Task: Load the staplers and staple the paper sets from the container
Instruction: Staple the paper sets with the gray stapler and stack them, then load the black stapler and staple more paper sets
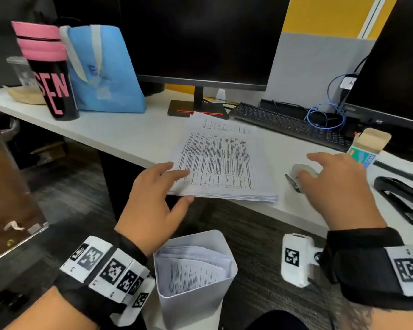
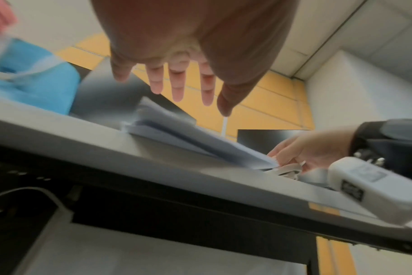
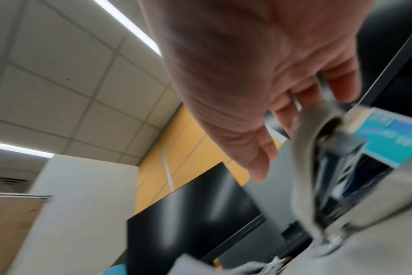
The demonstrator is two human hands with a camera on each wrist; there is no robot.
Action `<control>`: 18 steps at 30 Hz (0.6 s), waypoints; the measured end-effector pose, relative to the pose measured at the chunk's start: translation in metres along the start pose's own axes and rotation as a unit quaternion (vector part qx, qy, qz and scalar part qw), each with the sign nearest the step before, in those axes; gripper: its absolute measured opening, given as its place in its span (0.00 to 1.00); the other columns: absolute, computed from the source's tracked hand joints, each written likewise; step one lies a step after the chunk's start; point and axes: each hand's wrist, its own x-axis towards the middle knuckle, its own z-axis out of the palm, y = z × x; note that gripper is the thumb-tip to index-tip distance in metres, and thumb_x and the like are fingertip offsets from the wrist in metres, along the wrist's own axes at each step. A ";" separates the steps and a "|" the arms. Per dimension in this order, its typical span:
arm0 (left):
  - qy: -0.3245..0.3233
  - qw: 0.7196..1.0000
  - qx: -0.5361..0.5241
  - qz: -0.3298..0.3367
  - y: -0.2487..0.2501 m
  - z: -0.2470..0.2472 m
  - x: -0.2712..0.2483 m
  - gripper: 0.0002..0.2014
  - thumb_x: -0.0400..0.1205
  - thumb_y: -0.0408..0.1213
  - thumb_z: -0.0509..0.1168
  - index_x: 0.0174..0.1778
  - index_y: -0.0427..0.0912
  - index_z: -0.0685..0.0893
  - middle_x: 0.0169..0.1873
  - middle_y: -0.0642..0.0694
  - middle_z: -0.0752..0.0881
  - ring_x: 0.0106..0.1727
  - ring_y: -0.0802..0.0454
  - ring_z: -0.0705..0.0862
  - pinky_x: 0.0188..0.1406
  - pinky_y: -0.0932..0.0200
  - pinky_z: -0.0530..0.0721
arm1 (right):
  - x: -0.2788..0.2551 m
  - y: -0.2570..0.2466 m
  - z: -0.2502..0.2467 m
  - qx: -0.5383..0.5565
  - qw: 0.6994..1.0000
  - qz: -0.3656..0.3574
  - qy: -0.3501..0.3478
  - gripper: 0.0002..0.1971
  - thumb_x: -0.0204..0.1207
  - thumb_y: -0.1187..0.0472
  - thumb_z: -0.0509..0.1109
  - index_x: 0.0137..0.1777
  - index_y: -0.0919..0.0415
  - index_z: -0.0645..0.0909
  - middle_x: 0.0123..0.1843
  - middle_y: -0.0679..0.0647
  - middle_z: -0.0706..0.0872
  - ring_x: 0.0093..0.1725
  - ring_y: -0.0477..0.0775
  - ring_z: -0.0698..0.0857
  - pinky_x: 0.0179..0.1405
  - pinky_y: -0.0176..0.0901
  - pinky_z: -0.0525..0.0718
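Paper set (image 1: 221, 160) lies at desk (image 1: 119, 134) front edge, near corner overhanging. Left hand (image 1: 153, 201) spread, fingertips resting on set's near-left corner. Right hand (image 1: 336, 184) loosely curled over white stapler (image 1: 302, 173) just right of set; actual grip unclear. Advice: square sheets first, pin stack flat, seat corner fully in stapler mouth, press once. Container (image 1: 196, 277) below desk holds more sets.
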 end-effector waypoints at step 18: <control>-0.364 0.914 0.153 0.097 0.081 0.047 0.077 0.37 0.77 0.59 0.68 0.81 0.57 0.65 0.75 0.50 0.72 0.76 0.47 0.70 0.75 0.49 0.70 | 0.060 0.136 -0.040 -0.170 0.944 0.258 -0.118 0.14 0.77 0.57 0.69 0.36 0.68 0.80 0.34 0.63 0.82 0.38 0.64 0.82 0.42 0.50 0.78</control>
